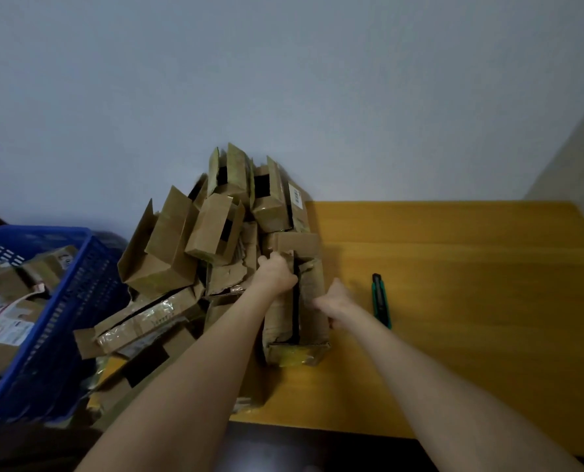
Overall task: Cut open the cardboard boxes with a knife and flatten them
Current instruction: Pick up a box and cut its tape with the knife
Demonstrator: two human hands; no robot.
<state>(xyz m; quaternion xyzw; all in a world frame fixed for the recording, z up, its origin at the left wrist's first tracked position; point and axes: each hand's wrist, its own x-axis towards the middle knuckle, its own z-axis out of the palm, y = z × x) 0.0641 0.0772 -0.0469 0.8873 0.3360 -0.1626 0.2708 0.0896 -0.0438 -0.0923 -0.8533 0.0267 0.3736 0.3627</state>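
Cardboard box [309, 301], long and narrow, lies on the yellow counter [471, 284] with its length running away from the person. Its near end, banded with yellowish tape, points toward the front edge. A dark slit runs along its top, where the flaps stand slightly apart. The left grip [278, 272] is clamped on the far part of the box, fingers curled over the edge of the left flap at the slit. The right grip [335, 303] holds the box's right side, thumb lying on the top panel and fingers wrapped down over the right wall; the fingertips are hidden. Both forearms are bare and reach in from the bottom of the view.

A green and black knife [381, 301] lies flat on the counter just to the right of the box, near the right grip but untouched. Behind and to the left, a pile of opened boxes [195, 240] leans against the grey wall [318, 80], touching the held box's far end. At the far left, a blue basket [66, 301] holds more cardboard and a piece with a printed label.
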